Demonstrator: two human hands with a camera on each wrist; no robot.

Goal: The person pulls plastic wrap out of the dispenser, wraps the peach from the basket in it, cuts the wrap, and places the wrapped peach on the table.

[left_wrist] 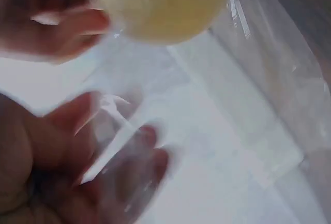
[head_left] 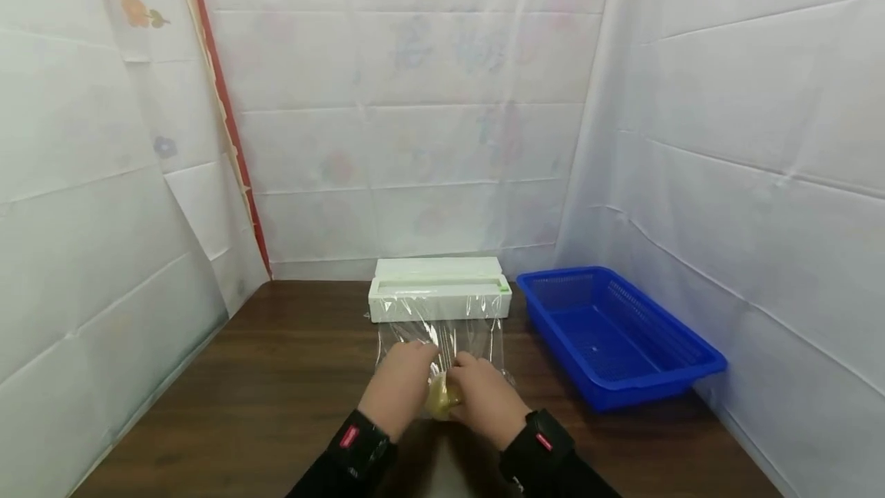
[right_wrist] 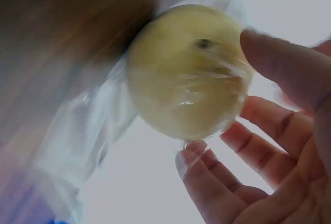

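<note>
Right now I see both hands meeting over the dark brown wooden worktop (head_left: 276, 375), just in front of the white rectangular cling-film dispenser box (head_left: 439, 290). Between them sits a round pale-yellow fruit (head_left: 439, 398), resting on the sheet of clear cling film (head_left: 477, 336) that runs out from the box toward me. My left hand (head_left: 399, 386) has its fingers curled around the film on the fruit's left side; in the left wrist view the film (left_wrist: 269, 69) lies across those fingers (left_wrist: 103, 131), bunched against them, with the fruit (left_wrist: 160, 4) just above. My right hand (head_left: 487, 398) cups the fruit from the right; in the right wrist view its fingers (right_wrist: 269, 151) bend around the film-covered fruit (right_wrist: 189, 79), fingertips touching the wrap, and the film (right_wrist: 93, 131) trails off to the left in loose folds. Both wrists carry black bands with a red mark. To the right of the box, near but apart, stands a blue perforated plastic basket (head_left: 691, 363). White sheeting hangs behind the worktop and on both sides.
</note>
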